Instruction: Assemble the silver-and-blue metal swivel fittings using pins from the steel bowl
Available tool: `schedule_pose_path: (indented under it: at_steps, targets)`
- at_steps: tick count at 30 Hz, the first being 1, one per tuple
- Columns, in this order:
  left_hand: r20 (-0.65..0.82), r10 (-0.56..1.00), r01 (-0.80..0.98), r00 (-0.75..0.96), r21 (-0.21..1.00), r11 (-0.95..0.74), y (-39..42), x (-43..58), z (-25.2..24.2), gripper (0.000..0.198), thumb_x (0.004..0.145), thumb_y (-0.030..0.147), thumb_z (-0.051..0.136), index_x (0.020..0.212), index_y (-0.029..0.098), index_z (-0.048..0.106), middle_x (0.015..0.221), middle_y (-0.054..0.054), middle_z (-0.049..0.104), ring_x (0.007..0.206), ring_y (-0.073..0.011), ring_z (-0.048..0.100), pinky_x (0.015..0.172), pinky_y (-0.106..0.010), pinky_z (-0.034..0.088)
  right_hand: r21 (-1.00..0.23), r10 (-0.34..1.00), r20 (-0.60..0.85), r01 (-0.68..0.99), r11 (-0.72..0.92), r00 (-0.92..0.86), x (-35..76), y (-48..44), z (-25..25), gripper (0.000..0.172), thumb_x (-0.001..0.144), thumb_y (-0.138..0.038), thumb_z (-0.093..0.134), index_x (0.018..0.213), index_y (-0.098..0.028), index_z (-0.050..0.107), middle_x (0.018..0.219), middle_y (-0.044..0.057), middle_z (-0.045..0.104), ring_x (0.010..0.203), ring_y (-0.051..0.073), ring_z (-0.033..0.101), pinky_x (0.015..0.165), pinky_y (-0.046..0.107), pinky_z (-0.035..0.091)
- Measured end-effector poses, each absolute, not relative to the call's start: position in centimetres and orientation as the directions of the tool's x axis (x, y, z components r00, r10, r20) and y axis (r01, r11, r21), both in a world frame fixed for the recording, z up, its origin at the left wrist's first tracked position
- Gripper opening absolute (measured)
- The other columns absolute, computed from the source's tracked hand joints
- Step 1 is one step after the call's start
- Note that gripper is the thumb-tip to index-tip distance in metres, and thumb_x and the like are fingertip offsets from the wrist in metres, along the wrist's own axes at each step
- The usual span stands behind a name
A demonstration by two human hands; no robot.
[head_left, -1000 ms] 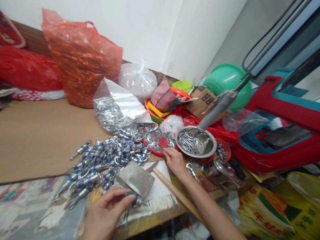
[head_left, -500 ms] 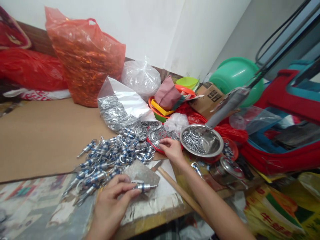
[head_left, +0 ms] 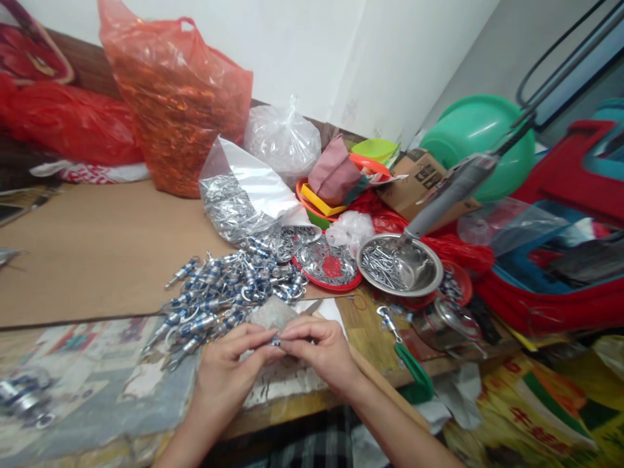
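Observation:
My left hand [head_left: 234, 361] and my right hand [head_left: 322, 351] meet over the work spot at the table's front edge. Between their fingertips they pinch a small metal clip with blue bands [head_left: 275, 342], mostly hidden by the fingers. Under and behind it lies a flat grey block [head_left: 273, 313] on white paper. To the left is a heap of similar silver-and-blue clips [head_left: 219, 292] with hooks. Beyond my right hand stands a red dish [head_left: 331, 285] full of small silver parts, its red bottom showing in one patch.
A steel bowl [head_left: 426, 279] of metal pins sits at the right, a grey-handled tool [head_left: 448, 192] reaching down over it. A wooden handle [head_left: 375, 377] runs beneath my right forearm. Behind stand an orange bag [head_left: 180, 110] and a clear bag of silver pieces [head_left: 231, 201].
My right hand has come back from the red dish to my left hand, and its fingers now pinch at the clip. The view has shifted slightly.

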State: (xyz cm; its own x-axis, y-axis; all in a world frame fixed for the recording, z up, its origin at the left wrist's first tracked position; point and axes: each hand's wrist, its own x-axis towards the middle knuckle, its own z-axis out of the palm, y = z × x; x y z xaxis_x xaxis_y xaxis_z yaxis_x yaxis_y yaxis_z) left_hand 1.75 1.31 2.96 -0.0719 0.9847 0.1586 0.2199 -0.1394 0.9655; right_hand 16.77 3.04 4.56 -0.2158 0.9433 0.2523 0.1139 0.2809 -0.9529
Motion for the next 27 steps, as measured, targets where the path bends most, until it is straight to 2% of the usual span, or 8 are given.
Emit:
schedule_pose_path:
  at_steps: [4,6,8,10,13,16,23,27]
  targets:
    - [0.12,0.991,0.134,-0.065,0.985,-0.11,1.0,1.6,3.5,0.005,0.061,0.025,0.067,0.061,0.026,0.072,0.066,-0.001,0.065,0.065,-0.0173,0.06,0.06,-0.025,0.047,-0.845,0.874,0.428,0.243,0.477,-0.23,17.3,1.9,4.7,0.016,0.068,-0.018,0.067,0.083,-0.016,0.066,0.079,0.005,0.066,0.075,0.015,0.061,0.069,0.028,0.05]
    - [0.088,0.993,0.086,-0.076,0.993,-0.081,0.9,1.5,3.8,0.004,0.061,0.027,0.067,0.06,0.025,0.071,0.067,-0.001,0.066,0.066,-0.0175,0.061,0.062,-0.025,0.047,-0.667,0.753,0.589,0.35,0.658,-0.294,18.0,1.5,4.5,0.025,0.069,-0.015,0.065,0.094,-0.015,0.062,0.087,0.008,0.064,0.082,0.016,0.059,0.073,0.029,0.05]
    - [0.071,0.997,0.12,-0.03,0.99,-0.067,0.9,1.5,4.3,0.007,0.063,0.028,0.066,0.06,0.024,0.069,0.065,-0.001,0.066,0.064,-0.0174,0.06,0.061,-0.025,0.046,-0.419,0.578,0.692,0.412,0.809,-0.431,18.7,1.2,4.4,0.024,0.074,-0.009,0.058,0.097,-0.015,0.059,0.09,0.009,0.063,0.087,0.016,0.058,0.074,0.029,0.05]
    - [0.091,0.995,0.222,0.041,0.97,-0.098,0.9,1.5,4.6,0.01,0.066,0.03,0.063,0.06,0.023,0.068,0.063,-0.001,0.065,0.061,-0.0171,0.059,0.059,-0.025,0.045,-0.207,0.43,0.705,0.416,0.885,-0.564,19.5,1.1,4.4,0.023,0.078,-0.005,0.049,0.097,-0.013,0.059,0.092,0.011,0.064,0.093,0.018,0.057,0.075,0.03,0.05]
    - [0.232,0.97,0.347,0.07,0.906,-0.241,1.0,1.7,4.8,0.011,0.067,0.029,0.062,0.06,0.024,0.068,0.064,-0.001,0.063,0.064,-0.0176,0.059,0.061,-0.026,0.044,-0.069,0.345,0.67,0.408,0.91,-0.657,20.1,1.2,4.5,0.022,0.08,-0.007,0.047,0.099,-0.008,0.059,0.097,0.014,0.064,0.101,0.022,0.054,0.079,0.033,0.049]
    - [0.343,0.937,0.399,0.059,0.853,-0.337,0.9,1.6,4.8,0.011,0.068,0.028,0.06,0.061,0.024,0.067,0.074,-0.003,0.063,0.072,-0.0187,0.06,0.067,-0.026,0.044,-0.085,0.363,0.693,0.429,0.899,-0.623,19.9,1.4,4.4,0.023,0.08,-0.007,0.046,0.099,-0.009,0.059,0.094,0.013,0.065,0.097,0.02,0.056,0.078,0.031,0.051]
    - [0.229,0.95,0.388,0.214,0.873,-0.297,0.8,1.2,5.1,0.013,0.073,0.026,0.056,0.069,0.022,0.067,0.078,-0.001,0.069,0.074,-0.0168,0.062,0.071,-0.024,0.045,-0.207,0.457,0.732,0.474,0.856,-0.506,18.9,0.8,4.2,0.027,0.074,-0.001,0.048,0.094,-0.012,0.063,0.087,0.011,0.067,0.08,0.016,0.061,0.068,0.026,0.052]
    - [0.007,0.994,0.289,0.105,0.957,-0.038,0.7,1.6,4.6,0.014,0.069,0.033,0.059,0.072,0.021,0.067,0.077,-0.002,0.07,0.072,-0.0186,0.063,0.069,-0.027,0.048,-0.489,0.674,0.639,0.48,0.728,-0.371,18.4,0.3,4.7,0.019,0.074,-0.009,0.054,0.086,-0.015,0.067,0.081,0.008,0.067,0.07,0.014,0.062,0.062,0.022,0.052]
